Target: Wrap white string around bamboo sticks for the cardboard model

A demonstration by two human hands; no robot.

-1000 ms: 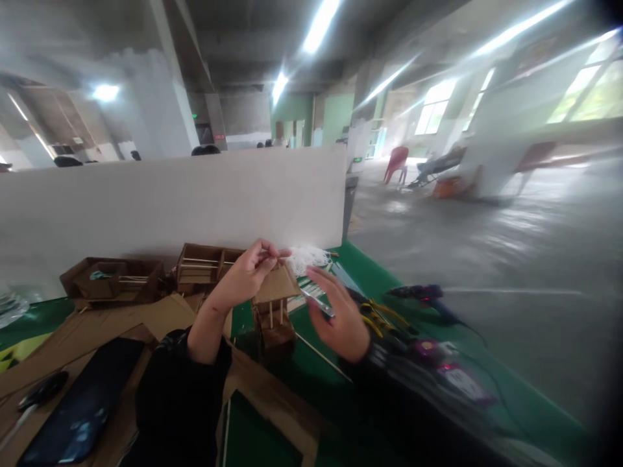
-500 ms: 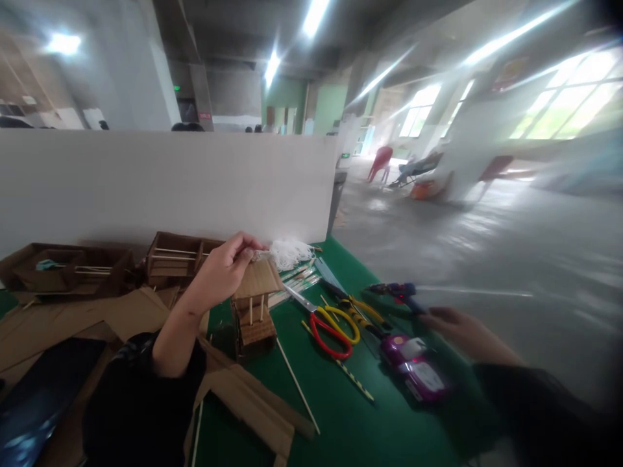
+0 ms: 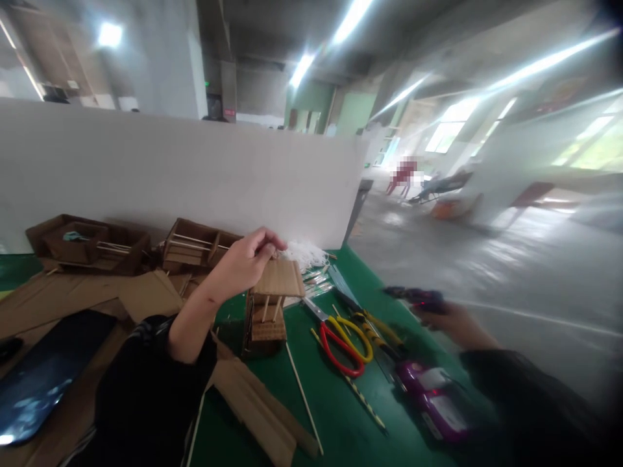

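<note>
My left hand [image 3: 246,261] is at the back edge of a small cardboard model [image 3: 278,280], whose flat roof stands on thin sticks. Its fingers are curled together, and what they pinch, if anything, is hidden. Off to the right, my right hand [image 3: 457,324] is wrapped round a dark glue gun [image 3: 416,296], blurred, with a small red light and its nozzle pointing left. White strings [image 3: 307,255] lie in a heap just behind the model. Scissors [image 3: 343,340] with red and yellow handles rest to the right of it.
Yellow-and-black pliers [image 3: 374,332] and a purple device [image 3: 428,402] lie on the green table [image 3: 360,428]. Cardboard boxes [image 3: 92,243] stand along the white partition [image 3: 185,168]. Cardboard strips [image 3: 257,408], a thin stick [image 3: 304,399] and a dark phone-like slab [image 3: 53,376] lie nearer.
The view has turned left, shifting the scene rightward. My right hand has brought the glue gun closer to the table items. My left hand stays at the model's roof.
</note>
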